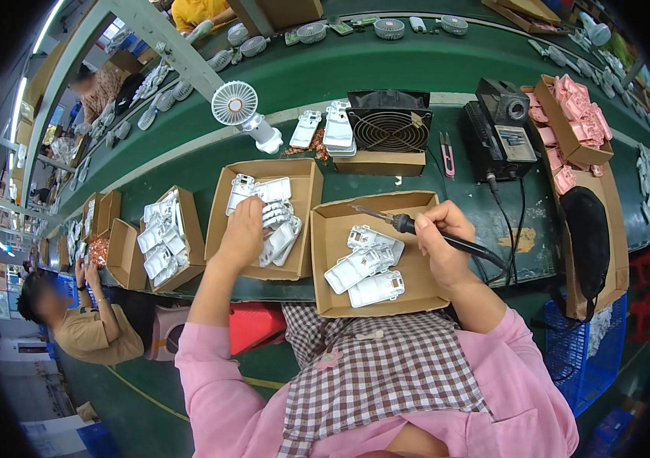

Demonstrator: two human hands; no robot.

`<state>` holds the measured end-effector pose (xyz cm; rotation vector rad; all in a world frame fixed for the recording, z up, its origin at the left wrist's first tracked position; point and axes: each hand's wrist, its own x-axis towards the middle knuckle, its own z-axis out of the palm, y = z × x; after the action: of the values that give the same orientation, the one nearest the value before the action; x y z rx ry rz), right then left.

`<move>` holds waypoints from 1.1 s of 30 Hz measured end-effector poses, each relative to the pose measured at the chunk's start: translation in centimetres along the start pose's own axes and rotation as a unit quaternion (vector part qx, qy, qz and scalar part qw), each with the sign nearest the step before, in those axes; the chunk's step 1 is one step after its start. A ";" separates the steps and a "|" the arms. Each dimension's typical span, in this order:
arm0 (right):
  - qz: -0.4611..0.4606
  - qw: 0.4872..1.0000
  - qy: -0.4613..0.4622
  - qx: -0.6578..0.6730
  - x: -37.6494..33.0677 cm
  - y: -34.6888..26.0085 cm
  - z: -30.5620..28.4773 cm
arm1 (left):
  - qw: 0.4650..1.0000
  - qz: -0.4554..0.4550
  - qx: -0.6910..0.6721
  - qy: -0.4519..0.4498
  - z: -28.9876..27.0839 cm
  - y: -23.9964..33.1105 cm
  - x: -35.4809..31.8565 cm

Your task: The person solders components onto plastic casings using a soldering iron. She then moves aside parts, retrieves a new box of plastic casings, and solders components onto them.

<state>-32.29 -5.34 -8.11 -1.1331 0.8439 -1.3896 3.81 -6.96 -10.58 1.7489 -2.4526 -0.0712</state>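
Observation:
My right hand (447,240) grips a soldering iron (404,224) by its dark handle, with the metal tip pointing left over the right cardboard box (325,301). Below the tip, several white plastic housings (376,288) lie in that box, apart from the iron. Reaching into the left cardboard box (306,183), my left hand (245,229) has its fingers closed at the edge of a white plastic housing (275,215). More white housings (283,243) lie loosely around it. The fingertips of my left hand are partly hidden.
Behind the boxes stand a small white fan (236,105), a black square fan (390,126), pink-handled snips (447,155) and a soldering station (497,130). Pink parts (578,111) fill a box at right. Another person (88,328) works at left. Handheld fans line the green conveyor (409,65).

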 end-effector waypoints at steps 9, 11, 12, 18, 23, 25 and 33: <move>-0.017 1.000 0.017 -0.018 0.2 -0.1 0.2 | 0.951 -0.210 -0.192 0.124 -1.5 1.7 -1.8; -0.031 0.999 0.030 -0.026 0.0 -0.5 0.5 | 0.837 -0.236 -0.464 0.168 -1.6 0.9 -2.4; -0.027 0.999 0.037 -0.029 0.1 -0.1 0.2 | 0.747 -0.253 -0.595 0.156 -2.1 1.7 -2.0; -0.042 0.998 0.055 0.011 0.1 -0.2 0.0 | 0.392 -0.114 -0.907 0.101 -4.0 9.2 -0.8; -0.095 0.993 0.060 0.035 -0.5 -0.1 -0.4 | 0.472 -0.181 -0.858 0.090 -2.4 15.4 2.7; -0.109 0.992 0.048 0.037 -0.8 0.2 -0.3 | 0.522 -0.205 -0.822 0.102 -0.3 15.8 3.2; -0.083 0.994 0.011 -0.076 -1.1 0.1 -0.2 | 0.600 -0.217 -0.763 0.108 0.3 16.3 3.7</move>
<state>-32.54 -4.29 -8.48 -1.3318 0.8995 -1.4949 -12.75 -5.10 -8.78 1.1237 -0.7923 -1.3781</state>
